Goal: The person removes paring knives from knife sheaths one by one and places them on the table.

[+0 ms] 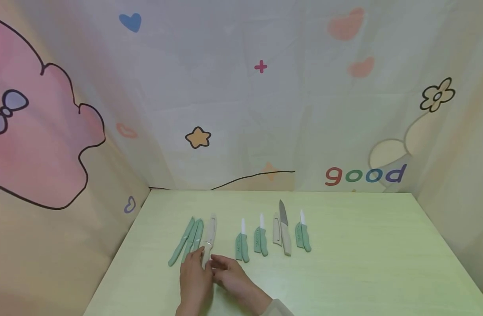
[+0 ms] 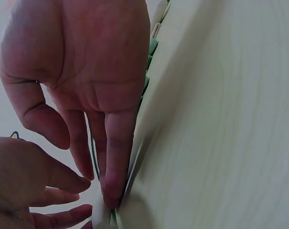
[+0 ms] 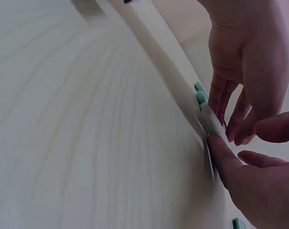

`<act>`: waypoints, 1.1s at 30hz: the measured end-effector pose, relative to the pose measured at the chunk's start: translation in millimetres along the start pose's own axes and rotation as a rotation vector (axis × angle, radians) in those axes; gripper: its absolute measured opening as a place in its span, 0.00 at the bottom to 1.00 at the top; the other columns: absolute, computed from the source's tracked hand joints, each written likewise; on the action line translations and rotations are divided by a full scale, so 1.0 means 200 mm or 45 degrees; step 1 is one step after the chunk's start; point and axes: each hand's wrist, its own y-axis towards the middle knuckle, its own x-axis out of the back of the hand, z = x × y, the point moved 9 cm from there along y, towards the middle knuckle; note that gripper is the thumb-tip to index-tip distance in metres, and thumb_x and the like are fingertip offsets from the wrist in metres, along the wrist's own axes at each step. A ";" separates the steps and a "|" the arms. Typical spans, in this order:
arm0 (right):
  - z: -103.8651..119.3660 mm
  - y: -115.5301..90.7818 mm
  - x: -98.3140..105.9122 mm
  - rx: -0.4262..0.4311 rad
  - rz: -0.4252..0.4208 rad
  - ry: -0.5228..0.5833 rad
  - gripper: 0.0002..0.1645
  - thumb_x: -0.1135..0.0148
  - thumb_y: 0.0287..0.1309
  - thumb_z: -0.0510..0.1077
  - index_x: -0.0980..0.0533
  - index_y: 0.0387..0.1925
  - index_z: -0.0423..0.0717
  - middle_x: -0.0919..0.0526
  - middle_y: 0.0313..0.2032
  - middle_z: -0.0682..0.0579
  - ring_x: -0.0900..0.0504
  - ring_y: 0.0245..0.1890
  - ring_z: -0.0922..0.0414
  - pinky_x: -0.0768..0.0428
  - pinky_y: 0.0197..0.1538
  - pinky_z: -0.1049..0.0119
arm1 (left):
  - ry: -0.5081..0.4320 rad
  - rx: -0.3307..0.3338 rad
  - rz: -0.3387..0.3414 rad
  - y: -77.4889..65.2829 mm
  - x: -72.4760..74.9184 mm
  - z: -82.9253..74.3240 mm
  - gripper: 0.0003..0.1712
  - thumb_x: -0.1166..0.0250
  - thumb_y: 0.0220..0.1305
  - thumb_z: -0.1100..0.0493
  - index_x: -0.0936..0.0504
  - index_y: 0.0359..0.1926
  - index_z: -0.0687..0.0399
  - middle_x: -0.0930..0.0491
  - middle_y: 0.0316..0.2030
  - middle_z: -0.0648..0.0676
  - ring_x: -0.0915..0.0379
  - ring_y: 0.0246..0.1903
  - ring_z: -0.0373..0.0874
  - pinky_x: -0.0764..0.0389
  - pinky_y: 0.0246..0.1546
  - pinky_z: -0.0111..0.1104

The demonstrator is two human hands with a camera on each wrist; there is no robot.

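A beige knife in a clear-topped beige sheath (image 1: pixel 211 230) lies with its tip pointing away from me. My left hand (image 1: pixel 195 281) pinches its handle (image 1: pixel 206 256), with fingertips on the left side and the thumb on the right. From the right, my right hand (image 1: pixel 235 278) reaches in with loosely extended fingers. In the right wrist view, a fingertip of the right hand (image 3: pixel 273 186) is right at the beige handle (image 3: pixel 211 119), below the left hand (image 3: pixel 251 62). Just left of the beige knife lie three green sheathed knives (image 1: pixel 181 241), their lower parts partly behind my left hand.
Several white-bladed green knives (image 1: pixel 264 245) lie to the right, each against a green sheath (image 1: pixel 238 248). Between them is a beige-handled knife with a grey blade (image 1: pixel 283 215) beside its sheath (image 1: pixel 277 230). A printed curtain (image 1: pixel 241 109) hangs behind the pale wooden table (image 1: pixel 364 263).
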 end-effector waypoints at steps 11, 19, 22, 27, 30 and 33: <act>0.00 0.00 0.02 -0.014 -0.047 -0.032 0.35 0.43 0.53 0.28 0.38 0.64 0.27 0.22 0.53 0.39 0.19 0.43 0.53 0.18 0.51 0.57 | -0.159 0.119 0.001 0.04 -0.01 0.06 0.24 0.34 0.58 0.65 0.24 0.56 0.66 0.19 0.43 0.61 0.24 0.39 0.50 0.20 0.42 0.51; 0.00 -0.01 0.05 0.005 -0.081 0.024 0.34 0.42 0.50 0.28 0.35 0.62 0.27 0.20 0.49 0.39 0.18 0.41 0.50 0.16 0.49 0.58 | -0.251 0.175 0.063 0.07 -0.03 0.11 0.23 0.34 0.58 0.60 0.21 0.54 0.65 0.16 0.39 0.56 0.23 0.35 0.44 0.18 0.40 0.46; 0.00 -0.01 0.06 0.023 -0.073 0.058 0.35 0.42 0.50 0.27 0.36 0.62 0.25 0.20 0.48 0.37 0.18 0.42 0.48 0.16 0.49 0.58 | -0.305 0.174 0.102 0.07 -0.03 0.11 0.22 0.33 0.58 0.60 0.21 0.53 0.64 0.15 0.39 0.57 0.22 0.38 0.46 0.18 0.43 0.47; -0.01 -0.01 0.08 0.018 -0.078 0.081 0.34 0.42 0.48 0.28 0.34 0.61 0.26 0.20 0.48 0.36 0.18 0.42 0.47 0.16 0.48 0.59 | -0.414 0.160 0.159 0.06 -0.02 0.10 0.24 0.30 0.55 0.62 0.21 0.53 0.66 0.15 0.38 0.58 0.21 0.38 0.47 0.18 0.41 0.47; -0.01 -0.01 0.09 0.006 -0.082 0.086 0.32 0.42 0.49 0.28 0.32 0.60 0.27 0.19 0.47 0.38 0.18 0.41 0.49 0.15 0.47 0.61 | -0.497 0.197 0.186 0.06 -0.03 0.11 0.25 0.29 0.54 0.63 0.21 0.54 0.66 0.15 0.39 0.59 0.22 0.36 0.45 0.16 0.35 0.40; -0.01 -0.01 0.11 0.015 -0.076 0.121 0.29 0.44 0.53 0.28 0.31 0.59 0.26 0.19 0.46 0.39 0.18 0.40 0.49 0.15 0.47 0.60 | -0.606 0.231 0.224 0.06 -0.05 0.12 0.26 0.30 0.53 0.65 0.22 0.55 0.67 0.16 0.41 0.61 0.22 0.34 0.44 0.15 0.30 0.35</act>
